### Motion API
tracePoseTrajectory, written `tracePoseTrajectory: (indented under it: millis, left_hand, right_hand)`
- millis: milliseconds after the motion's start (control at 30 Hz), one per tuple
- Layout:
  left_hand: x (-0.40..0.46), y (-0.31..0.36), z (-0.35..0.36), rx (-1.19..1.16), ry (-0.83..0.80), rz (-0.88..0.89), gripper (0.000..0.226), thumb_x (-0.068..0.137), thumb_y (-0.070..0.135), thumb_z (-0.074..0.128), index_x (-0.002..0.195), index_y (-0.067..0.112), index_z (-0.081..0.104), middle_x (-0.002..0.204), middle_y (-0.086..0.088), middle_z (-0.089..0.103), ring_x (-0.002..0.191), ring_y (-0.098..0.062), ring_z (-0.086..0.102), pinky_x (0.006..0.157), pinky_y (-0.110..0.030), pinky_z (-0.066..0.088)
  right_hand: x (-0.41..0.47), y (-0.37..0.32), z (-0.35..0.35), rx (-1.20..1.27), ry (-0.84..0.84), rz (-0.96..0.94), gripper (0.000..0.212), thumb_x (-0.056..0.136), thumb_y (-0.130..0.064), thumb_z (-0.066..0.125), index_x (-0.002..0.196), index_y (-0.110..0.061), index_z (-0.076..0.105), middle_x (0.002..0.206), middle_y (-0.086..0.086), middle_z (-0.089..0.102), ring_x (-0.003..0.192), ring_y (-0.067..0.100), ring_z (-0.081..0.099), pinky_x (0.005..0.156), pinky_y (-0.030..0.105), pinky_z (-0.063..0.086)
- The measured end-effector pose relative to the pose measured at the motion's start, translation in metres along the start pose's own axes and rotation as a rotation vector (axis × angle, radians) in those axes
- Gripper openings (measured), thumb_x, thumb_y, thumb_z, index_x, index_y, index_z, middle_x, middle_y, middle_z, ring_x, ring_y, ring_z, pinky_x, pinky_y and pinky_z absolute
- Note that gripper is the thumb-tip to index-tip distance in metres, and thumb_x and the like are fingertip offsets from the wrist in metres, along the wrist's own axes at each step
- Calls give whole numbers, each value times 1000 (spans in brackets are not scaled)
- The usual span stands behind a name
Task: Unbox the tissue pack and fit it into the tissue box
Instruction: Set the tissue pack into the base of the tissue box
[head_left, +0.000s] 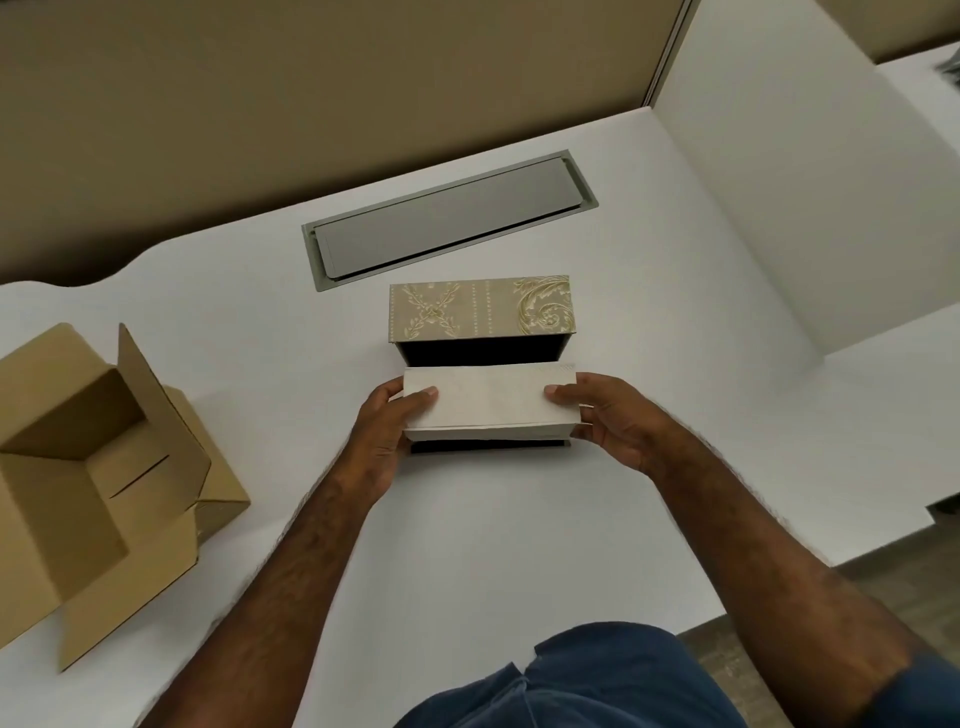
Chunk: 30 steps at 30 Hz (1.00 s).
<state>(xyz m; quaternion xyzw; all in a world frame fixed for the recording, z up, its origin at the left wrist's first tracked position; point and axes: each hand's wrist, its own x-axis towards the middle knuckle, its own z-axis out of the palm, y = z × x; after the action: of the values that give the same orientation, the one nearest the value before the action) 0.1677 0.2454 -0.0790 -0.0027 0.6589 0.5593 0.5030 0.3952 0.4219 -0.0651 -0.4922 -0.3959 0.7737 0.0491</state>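
A pale, off-white tissue pack (491, 397) is held level just above the open tissue box (480, 309). The box is beige with gold floral patterning, its lid standing up at the back and its dark inside showing. My left hand (387, 434) grips the pack's left end, thumb on top. My right hand (605, 415) grips the right end the same way. The pack covers most of the box's opening; a dark strip of the box's front edge shows below it.
An open brown cardboard box (98, 488) with its flaps spread lies at the left of the white desk (493, 540). A grey cable hatch (449, 221) is set into the desk behind the tissue box. A white partition rises at the right.
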Motion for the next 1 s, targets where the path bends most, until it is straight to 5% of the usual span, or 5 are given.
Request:
tracePoseTrajectory:
  millis: [100, 267, 533, 867, 1000]
  left_hand:
    - [7, 0, 3, 44, 15, -8, 43, 89, 17, 78, 130, 14, 65, 112, -2, 78, 93, -16, 72, 65, -24, 54]
    - [11, -3, 4, 87, 20, 24, 37, 89, 23, 78, 124, 16, 70, 116, -2, 79, 107, -20, 71, 89, -32, 54]
    - [9, -3, 2, 160, 65, 65, 23, 91, 29, 77, 114, 23, 74, 113, 2, 77, 104, -16, 70, 92, -33, 54]
    - [3, 2, -1, 252, 66, 78, 16, 96, 39, 70, 107, 27, 72, 115, 4, 73, 111, -19, 65, 90, -36, 54]
    - [2, 4, -6, 381, 60, 110, 52, 91, 51, 72, 131, 20, 66, 132, 1, 68, 124, -23, 61, 100, -40, 52]
  right_hand:
    - [8, 3, -2, -43, 22, 14, 19, 94, -12, 77, 113, -12, 76, 104, 5, 81, 98, 23, 73, 87, 36, 55]
    - [13, 4, -3, -71, 32, 25, 22, 96, -15, 77, 118, -14, 77, 109, 5, 81, 103, 23, 73, 96, 40, 54]
    - [15, 4, 2, -218, 67, -53, 33, 96, -27, 80, 128, -19, 76, 123, 1, 82, 117, 22, 74, 105, 41, 57]
    - [10, 8, 2, -346, 87, -157, 49, 95, -27, 83, 140, -15, 68, 129, 1, 78, 121, 22, 73, 83, 25, 58]
    - [7, 7, -5, -548, 166, -225, 71, 88, -45, 88, 148, -21, 60, 139, -2, 67, 126, 21, 65, 104, 41, 56]
